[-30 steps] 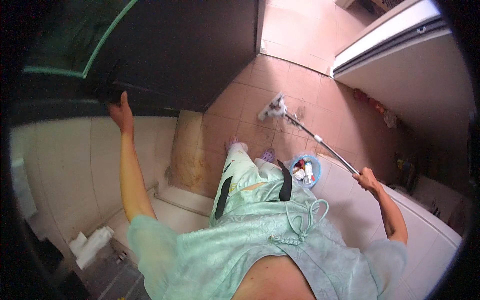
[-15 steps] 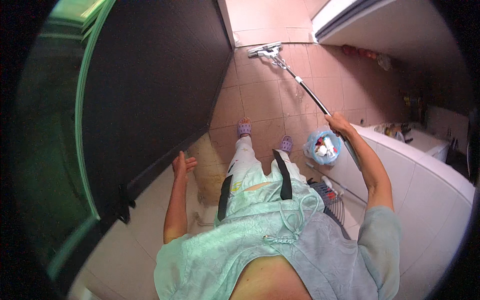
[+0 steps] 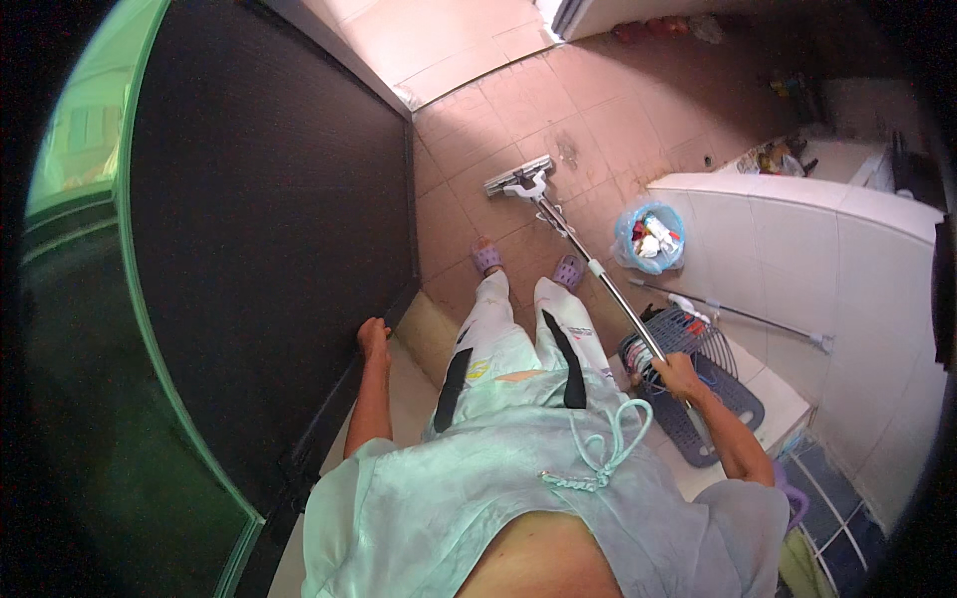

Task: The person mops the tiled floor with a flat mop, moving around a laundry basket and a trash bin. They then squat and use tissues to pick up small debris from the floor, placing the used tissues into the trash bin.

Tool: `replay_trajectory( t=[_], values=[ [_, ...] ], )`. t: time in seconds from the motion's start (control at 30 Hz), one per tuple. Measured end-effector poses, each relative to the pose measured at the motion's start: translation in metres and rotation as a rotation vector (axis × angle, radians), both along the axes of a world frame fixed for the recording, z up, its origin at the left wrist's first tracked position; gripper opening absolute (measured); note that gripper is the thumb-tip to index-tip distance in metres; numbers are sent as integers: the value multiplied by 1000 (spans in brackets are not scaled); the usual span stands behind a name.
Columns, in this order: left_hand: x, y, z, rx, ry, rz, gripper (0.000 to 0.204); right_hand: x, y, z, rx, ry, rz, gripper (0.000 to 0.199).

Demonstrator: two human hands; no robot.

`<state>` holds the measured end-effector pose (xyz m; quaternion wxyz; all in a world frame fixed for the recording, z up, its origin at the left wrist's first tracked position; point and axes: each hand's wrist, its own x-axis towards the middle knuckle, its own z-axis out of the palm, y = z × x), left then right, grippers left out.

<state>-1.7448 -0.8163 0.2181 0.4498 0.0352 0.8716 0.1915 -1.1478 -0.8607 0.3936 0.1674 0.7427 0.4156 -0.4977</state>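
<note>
My right hand (image 3: 680, 377) is wrapped round the metal pole of a flat mop (image 3: 623, 304). The pole slants forward and left to a white and silver mop head (image 3: 520, 177), which rests on the pinkish floor tiles ahead of my feet. At my left side, my left hand (image 3: 374, 337) is curled into a fist beside the lower edge of a dark door (image 3: 269, 199). No object shows in it. Below my right hand lies a grey slatted plastic basket or rack (image 3: 693, 344), partly covered by hand and pole.
A bin with a blue liner (image 3: 650, 261) holds rubbish against a low white tiled wall (image 3: 797, 234). Another pole (image 3: 738, 307) lies along that wall. Past the doorway sill the floor (image 3: 449, 45) is paler. A dark stain (image 3: 566, 149) marks the tiles beyond the mop head.
The mop head has come back from the doorway toward my feet, and my right hand has drawn the pole nearer. My left hand has gone from spread fingers to a fist. The view has turned.
</note>
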Motion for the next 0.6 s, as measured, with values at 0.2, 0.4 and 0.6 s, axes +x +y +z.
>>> replay_trajectory(
  t=[0.2, 0.4, 0.6],
  values=[
    [11, 29, 12, -15, -36, -96, 33, -4, -27, -4, 199, 79, 44, 43],
    [63, 59, 72, 153, 17, -360, 31, -56, 77, -90, 364, 135, 129, 46],
    [92, 33, 111, 207, -88, -425, 30, -95, 169, -154, 336, 124, 335, 38]
  ],
)
